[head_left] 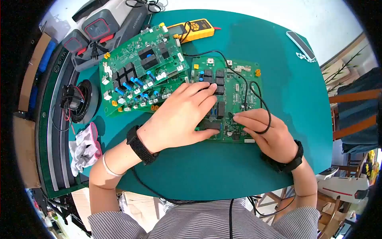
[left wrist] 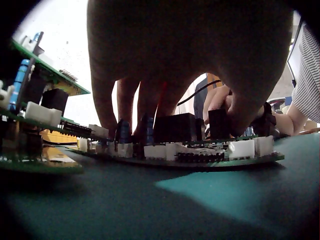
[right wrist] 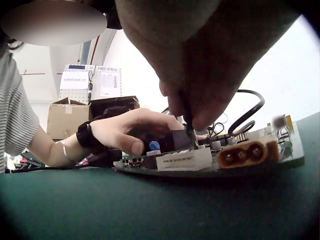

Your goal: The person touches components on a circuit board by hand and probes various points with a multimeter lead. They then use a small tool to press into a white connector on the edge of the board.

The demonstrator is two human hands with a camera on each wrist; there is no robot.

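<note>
A green circuit board point(head_left: 248, 71) with black relays point(head_left: 219, 81) lies on the table. My left hand point(head_left: 179, 113) rests over its left part, fingers spread and fingertips on the black components. In the left wrist view, those fingers reach down among blue parts point(left wrist: 147, 129) and a black block point(left wrist: 175, 127). My right hand point(head_left: 266, 129) pinches a thin dark test probe point(right wrist: 187, 112) pointed down at the board, its tip close by a white connector point(right wrist: 184, 160). A black lead point(head_left: 260, 95) loops over the board and beside the right hand; the fingers hide most of the probe.
Stacked circuit boards point(head_left: 139, 51) lie to the left, partly beside the worked board. Behind them is a yellow multimeter point(head_left: 199, 30). A glove point(head_left: 85, 147), a round black-cased part with wires point(head_left: 85, 101) and grey equipment point(head_left: 97, 30) stand at the left. A white-edged bar point(head_left: 300, 44) lies far right.
</note>
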